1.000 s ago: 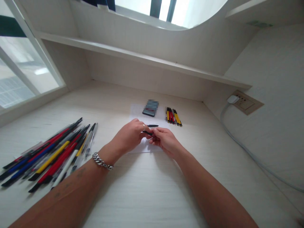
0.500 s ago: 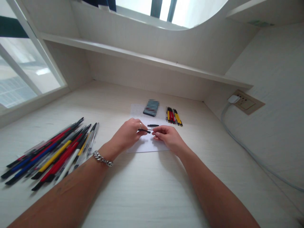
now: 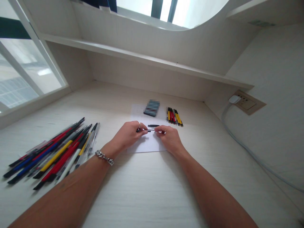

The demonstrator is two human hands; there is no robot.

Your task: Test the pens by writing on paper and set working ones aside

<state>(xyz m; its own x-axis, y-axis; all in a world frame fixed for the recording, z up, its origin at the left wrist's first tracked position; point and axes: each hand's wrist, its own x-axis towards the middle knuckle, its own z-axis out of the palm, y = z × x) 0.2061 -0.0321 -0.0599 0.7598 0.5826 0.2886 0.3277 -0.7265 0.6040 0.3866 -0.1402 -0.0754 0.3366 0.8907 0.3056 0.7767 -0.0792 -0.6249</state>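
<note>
My left hand (image 3: 130,133), with a ring and a chain bracelet, pinches a slim black pen part (image 3: 149,131) that points right. Facing it, my right hand (image 3: 170,137) is closed on a thin pen refill (image 3: 152,130), whose end meets or nearly meets the black part. Fingers hide most of both pieces, so I cannot tell whether they are joined. Just beyond the fingertips lies another black pen piece (image 3: 153,125) on the white paper (image 3: 144,146). Both hands are low over this sheet.
A large pile of mixed pens (image 3: 57,155) spreads over the left of the desk. Behind the hands, a blurred-out phone-like object (image 3: 152,108) lies on the paper, beside a row of pens (image 3: 174,116). A cable (image 3: 237,139) runs from the wall socket (image 3: 248,103) at right.
The black part in my left hand has levelled out and come into line with the thin piece in my right hand. My left hand has dipped slightly; the right has shifted slightly right.
</note>
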